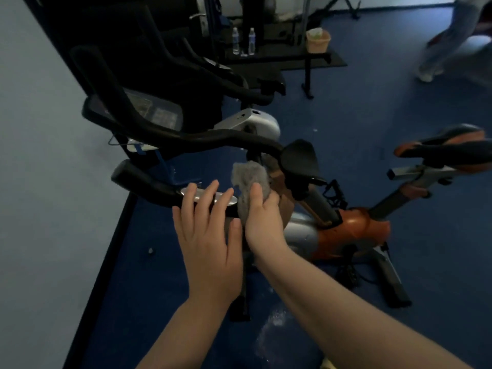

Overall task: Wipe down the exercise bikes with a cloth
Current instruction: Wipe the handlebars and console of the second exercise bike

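An orange and silver exercise bike [348, 230] stands in front of me, with black handlebars [149, 182] curving left and a console [157, 113] above. My right hand [263, 219] grips a grey cloth [249, 179] pressed against the near handlebar by its silver sensor plate [205, 197]. Fingers spread, my left hand [207, 235] lies flat over the same bar, just left of the cloth. The orange and black saddle [447, 150] is at the right.
A pale wall [40, 182] runs along the left. More dark gym machines [186, 62] stand behind, with two water bottles [243, 41] and a tan bin [318, 39]. A person [452, 35] walks at the top right on blue floor.
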`<state>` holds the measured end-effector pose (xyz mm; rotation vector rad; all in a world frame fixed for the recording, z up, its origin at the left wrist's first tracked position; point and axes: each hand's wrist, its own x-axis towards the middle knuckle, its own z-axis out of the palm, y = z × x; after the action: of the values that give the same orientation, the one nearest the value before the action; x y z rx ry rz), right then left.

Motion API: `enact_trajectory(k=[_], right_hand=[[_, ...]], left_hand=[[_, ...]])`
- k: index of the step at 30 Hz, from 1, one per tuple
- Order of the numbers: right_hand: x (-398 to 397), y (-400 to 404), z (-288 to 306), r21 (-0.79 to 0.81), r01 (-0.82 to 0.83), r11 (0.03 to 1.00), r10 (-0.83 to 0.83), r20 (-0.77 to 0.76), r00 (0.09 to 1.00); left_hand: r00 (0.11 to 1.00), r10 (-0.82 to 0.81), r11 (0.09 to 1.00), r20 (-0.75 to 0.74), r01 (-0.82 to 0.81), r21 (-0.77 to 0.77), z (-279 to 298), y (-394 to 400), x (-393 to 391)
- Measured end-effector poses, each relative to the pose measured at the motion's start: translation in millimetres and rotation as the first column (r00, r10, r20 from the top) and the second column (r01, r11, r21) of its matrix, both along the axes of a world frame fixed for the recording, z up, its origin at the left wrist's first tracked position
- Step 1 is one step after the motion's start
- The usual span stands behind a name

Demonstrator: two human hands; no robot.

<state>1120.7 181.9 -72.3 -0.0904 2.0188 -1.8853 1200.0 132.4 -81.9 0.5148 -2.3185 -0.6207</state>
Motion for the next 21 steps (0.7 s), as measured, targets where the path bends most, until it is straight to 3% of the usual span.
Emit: enact_trajectory(k=[6, 9, 12, 17, 21], right_hand=[[-1.7, 58.3, -14.2, 0.025, -0.125, 0.992, 0.127, -0.119, 0.985], [3.6, 100.2, -29.3, 0.045, -0.182, 0.982, 0.184, -0.053, 0.982], [2.4, 152.1, -47.1, 0.191, -0.144, 0.971, 0.153, -0.028, 0.988], [-9.5, 249.6, -74.2, 0.617, -0.088, 0.782, 0.164, -0.067, 0.984], [-13.7, 329.3, -89.3, 0.771, -0.043, 0.636, 0.143, -0.064, 0.988]], left_hand=[[0.986, -0.157, 0.984, 0.059, 0.151, 0.100, -18.3, 39.5, -1.4], [0.963, -0.233, 0.964, 0.134, 0.210, 0.162, -33.8, 67.1, -2.1], [0.933, -0.281, 0.949, 0.225, 0.234, 0.212, -52.5, 99.3, -5.8], [0.799, -0.424, 0.897, 0.426, 0.307, 0.318, -80.3, 157.1, -26.8], [0.699, -0.484, 0.874, 0.526, 0.358, 0.329, -93.9, 212.8, -52.9]])
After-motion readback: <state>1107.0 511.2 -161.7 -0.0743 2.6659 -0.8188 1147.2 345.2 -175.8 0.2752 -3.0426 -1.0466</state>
